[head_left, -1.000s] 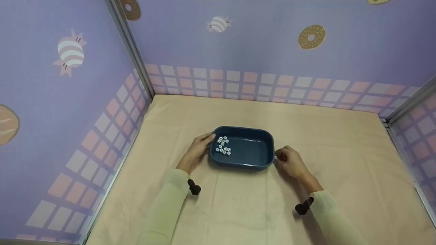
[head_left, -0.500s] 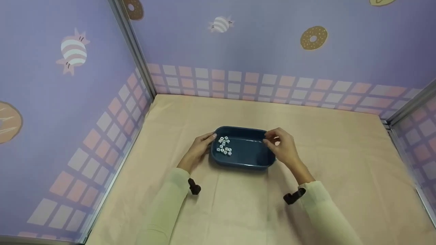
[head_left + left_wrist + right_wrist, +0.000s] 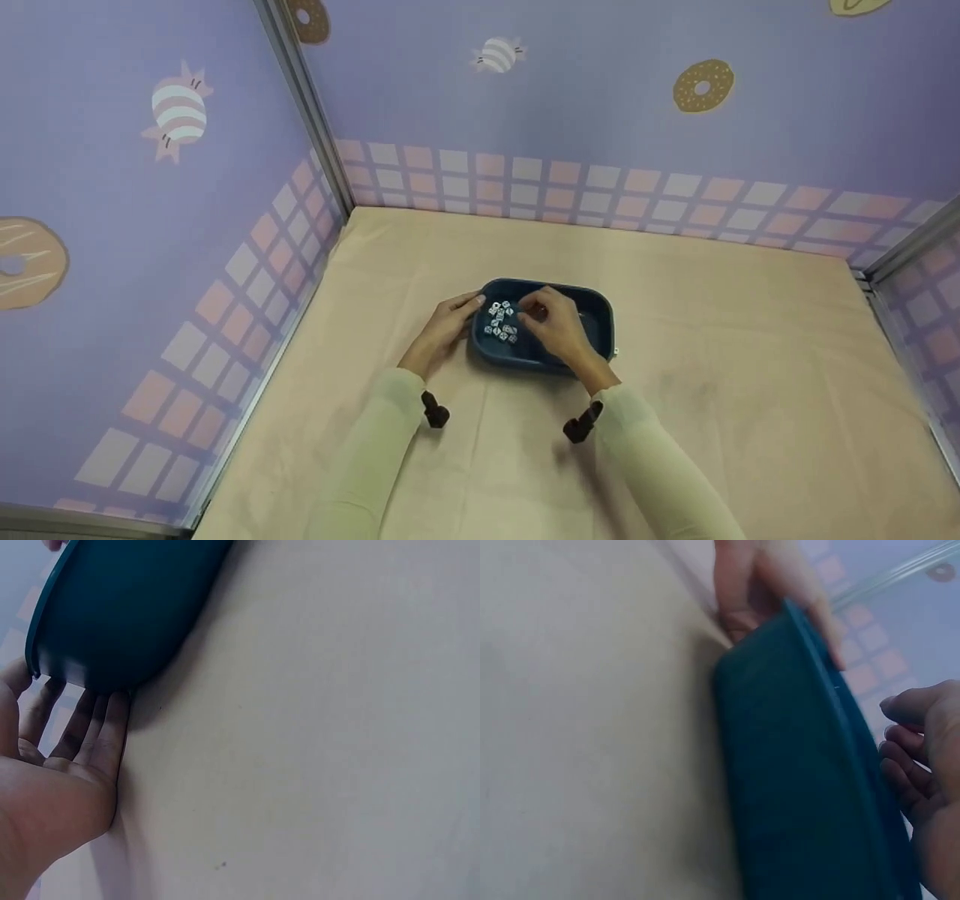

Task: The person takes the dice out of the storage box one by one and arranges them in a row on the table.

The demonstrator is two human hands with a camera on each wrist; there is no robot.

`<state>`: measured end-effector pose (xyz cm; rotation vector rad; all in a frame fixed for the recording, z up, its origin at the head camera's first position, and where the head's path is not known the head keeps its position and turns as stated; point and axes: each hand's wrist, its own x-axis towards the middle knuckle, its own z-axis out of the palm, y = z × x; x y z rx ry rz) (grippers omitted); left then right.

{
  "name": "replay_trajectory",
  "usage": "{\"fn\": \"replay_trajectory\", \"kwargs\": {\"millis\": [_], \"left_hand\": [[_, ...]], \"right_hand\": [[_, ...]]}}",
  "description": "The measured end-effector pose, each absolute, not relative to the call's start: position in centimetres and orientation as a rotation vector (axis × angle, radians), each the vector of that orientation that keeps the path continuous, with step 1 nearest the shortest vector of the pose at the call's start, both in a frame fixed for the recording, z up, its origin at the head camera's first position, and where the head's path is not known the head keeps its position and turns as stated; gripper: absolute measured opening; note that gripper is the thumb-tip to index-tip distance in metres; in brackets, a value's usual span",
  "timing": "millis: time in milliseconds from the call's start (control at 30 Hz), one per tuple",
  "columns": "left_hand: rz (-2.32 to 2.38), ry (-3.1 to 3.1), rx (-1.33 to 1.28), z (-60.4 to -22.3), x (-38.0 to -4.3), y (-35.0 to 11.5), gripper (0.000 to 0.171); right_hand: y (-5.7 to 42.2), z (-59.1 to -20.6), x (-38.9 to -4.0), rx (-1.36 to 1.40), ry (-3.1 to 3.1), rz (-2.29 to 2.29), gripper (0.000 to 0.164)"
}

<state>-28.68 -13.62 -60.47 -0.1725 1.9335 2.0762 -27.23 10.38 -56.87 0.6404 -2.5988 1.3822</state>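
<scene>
A dark blue rectangular tray (image 3: 600, 319) stands on the cloth-covered table. Several small white dice (image 3: 496, 328) with dark markings lie loosely inside, toward its left end. One single white die (image 3: 616, 351) sits outside, just by the tray's right end. My left hand (image 3: 444, 328) grips the left end, thumb over the rim and fingers against the outer wall (image 3: 120, 622). Over the middle of the tray hovers my right hand (image 3: 556, 324), its fingers loosely bent close to the dice. In the right wrist view nothing shows between its fingertips (image 3: 889, 703).
A cream cloth (image 3: 720, 360) covers the table around the tray. Purple printed panels (image 3: 420, 82) rise at the back, left and right. A metal post (image 3: 311, 105) marks the back left corner.
My right hand has swung left from beside the tray's right end to above its middle, near the dice. The single die stays outside the tray. My left hand keeps its hold.
</scene>
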Motion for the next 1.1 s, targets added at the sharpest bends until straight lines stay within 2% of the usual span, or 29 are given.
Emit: {"fn": "replay_trajectory", "kwargs": {"millis": [367,1100], "left_hand": [[2.081,1.917,-0.144,-60.9,-28.4,-13.5,0.057],[2.113,1.900,-0.142,-60.8,-28.8,-13.8,0.057]], "right_hand": [[10.0,-59.3,-28.1,0.653,-2.736,1.301,0.013],[9.6,-59.9,-28.8,0.654,-2.878,1.200,0.009]]}}
